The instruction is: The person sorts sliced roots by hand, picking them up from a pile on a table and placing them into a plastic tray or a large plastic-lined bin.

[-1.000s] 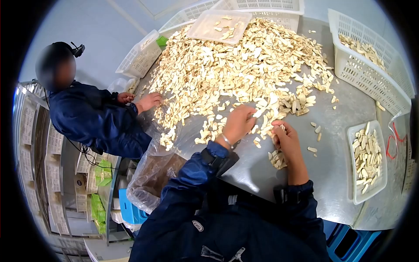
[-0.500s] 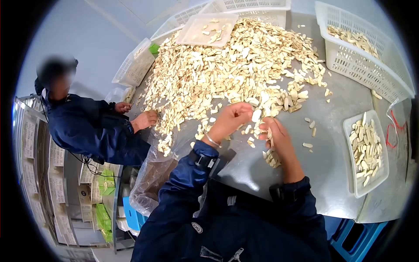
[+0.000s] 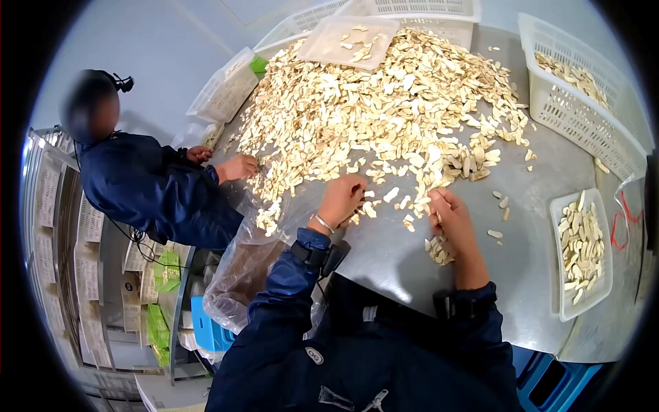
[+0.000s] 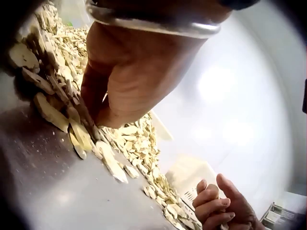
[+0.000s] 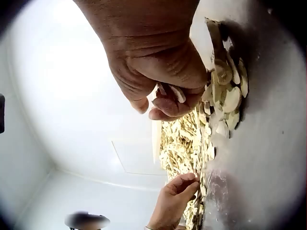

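Pale dried slices [image 3: 371, 103] lie in a large heap on the metal table. My left hand [image 3: 341, 201], with a bracelet at the wrist, is at the heap's near edge. Its thumb and fingers come together on slices there; the fingertips are partly hidden in the left wrist view. My right hand [image 3: 454, 223] stands farther right, fingers curled round a few slices [image 5: 177, 93], which show between fingers and palm in the right wrist view. A small cluster of slices [image 3: 439, 251] lies on the table beneath that hand.
A shallow white tray [image 3: 603, 292] of slices sits at the right. Behind it stands a white basket [image 3: 573, 117]. Another tray [image 3: 312, 51] rests on the heap. On the left, another person [image 3: 154, 185] handles slices near a plastic-lined box [image 3: 237, 288].
My left hand has moved left, away from my right hand, to slices at the heap's near edge. My right hand stays in about the same place, its fingers curled in more than half a second ago.
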A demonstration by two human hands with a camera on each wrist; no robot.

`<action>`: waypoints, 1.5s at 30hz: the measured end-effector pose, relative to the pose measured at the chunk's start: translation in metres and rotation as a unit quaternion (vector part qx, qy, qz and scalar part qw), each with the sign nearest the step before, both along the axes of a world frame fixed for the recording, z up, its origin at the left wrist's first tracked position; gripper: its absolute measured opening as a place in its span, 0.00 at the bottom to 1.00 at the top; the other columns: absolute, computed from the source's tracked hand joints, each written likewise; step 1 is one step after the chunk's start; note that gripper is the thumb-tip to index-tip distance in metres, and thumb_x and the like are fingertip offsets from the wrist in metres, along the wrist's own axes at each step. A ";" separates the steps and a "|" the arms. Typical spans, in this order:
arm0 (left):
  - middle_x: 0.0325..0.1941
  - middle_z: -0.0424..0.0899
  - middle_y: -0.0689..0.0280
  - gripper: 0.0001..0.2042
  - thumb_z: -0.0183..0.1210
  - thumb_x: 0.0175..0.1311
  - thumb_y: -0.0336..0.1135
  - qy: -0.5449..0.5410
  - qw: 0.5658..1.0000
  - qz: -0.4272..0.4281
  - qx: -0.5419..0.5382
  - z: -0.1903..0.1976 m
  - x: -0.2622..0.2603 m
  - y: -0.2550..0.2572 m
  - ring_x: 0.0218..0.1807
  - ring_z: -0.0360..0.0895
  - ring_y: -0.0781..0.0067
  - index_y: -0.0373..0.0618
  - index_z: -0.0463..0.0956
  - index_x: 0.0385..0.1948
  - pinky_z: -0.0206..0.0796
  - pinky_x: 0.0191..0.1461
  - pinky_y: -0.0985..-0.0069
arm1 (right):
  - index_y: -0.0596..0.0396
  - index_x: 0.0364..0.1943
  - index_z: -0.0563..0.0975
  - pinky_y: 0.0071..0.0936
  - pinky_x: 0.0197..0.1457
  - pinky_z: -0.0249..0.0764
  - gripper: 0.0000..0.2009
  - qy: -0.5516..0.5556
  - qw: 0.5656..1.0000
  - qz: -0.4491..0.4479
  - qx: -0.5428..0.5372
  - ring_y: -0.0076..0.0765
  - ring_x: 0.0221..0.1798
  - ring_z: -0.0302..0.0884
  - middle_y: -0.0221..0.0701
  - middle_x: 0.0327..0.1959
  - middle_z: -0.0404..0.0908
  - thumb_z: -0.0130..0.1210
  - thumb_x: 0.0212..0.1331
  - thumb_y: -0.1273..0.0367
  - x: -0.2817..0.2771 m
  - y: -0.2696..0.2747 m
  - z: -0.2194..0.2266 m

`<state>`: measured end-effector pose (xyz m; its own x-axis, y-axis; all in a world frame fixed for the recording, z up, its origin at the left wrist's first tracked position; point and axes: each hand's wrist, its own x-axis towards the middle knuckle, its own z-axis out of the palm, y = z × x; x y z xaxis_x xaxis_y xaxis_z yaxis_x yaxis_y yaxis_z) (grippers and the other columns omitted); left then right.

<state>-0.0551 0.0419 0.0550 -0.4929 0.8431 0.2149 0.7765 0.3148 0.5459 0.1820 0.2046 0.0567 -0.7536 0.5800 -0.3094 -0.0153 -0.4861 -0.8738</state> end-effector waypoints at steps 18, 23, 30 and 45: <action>0.39 0.81 0.59 0.12 0.63 0.57 0.27 0.061 0.988 -0.112 -0.083 0.013 0.031 -0.019 0.42 0.78 0.54 0.46 0.81 0.44 0.72 0.44 0.64 | 0.53 0.43 0.77 0.17 0.20 0.59 0.11 0.031 0.997 -0.046 -0.048 0.18 0.22 0.67 0.23 0.28 0.74 0.48 0.71 0.61 0.006 0.001 0.006; 0.39 0.80 0.58 0.11 0.64 0.57 0.28 0.057 0.992 -0.075 -0.078 0.025 0.036 -0.018 0.42 0.78 0.52 0.44 0.80 0.42 0.73 0.45 0.63 | 0.54 0.46 0.76 0.15 0.22 0.58 0.12 0.053 0.976 -0.204 -0.055 0.15 0.24 0.66 0.21 0.29 0.72 0.49 0.71 0.60 0.016 0.027 -0.003; 0.40 0.79 0.57 0.09 0.62 0.55 0.28 0.089 0.982 -0.148 0.083 0.014 0.062 0.029 0.46 0.76 0.49 0.42 0.78 0.39 0.71 0.49 0.60 | 0.55 0.47 0.76 0.17 0.25 0.60 0.11 0.093 0.946 -0.303 -0.069 0.16 0.26 0.65 0.21 0.29 0.71 0.48 0.72 0.64 0.033 0.049 -0.005; 0.36 0.83 0.58 0.08 0.59 0.60 0.27 0.053 0.990 -0.122 0.044 0.003 0.094 0.069 0.33 0.81 0.55 0.43 0.82 0.40 0.74 0.37 0.66 | 0.52 0.46 0.78 0.16 0.25 0.60 0.09 0.091 0.953 -0.279 -0.073 0.15 0.25 0.66 0.19 0.28 0.71 0.49 0.73 0.65 0.029 0.044 -0.004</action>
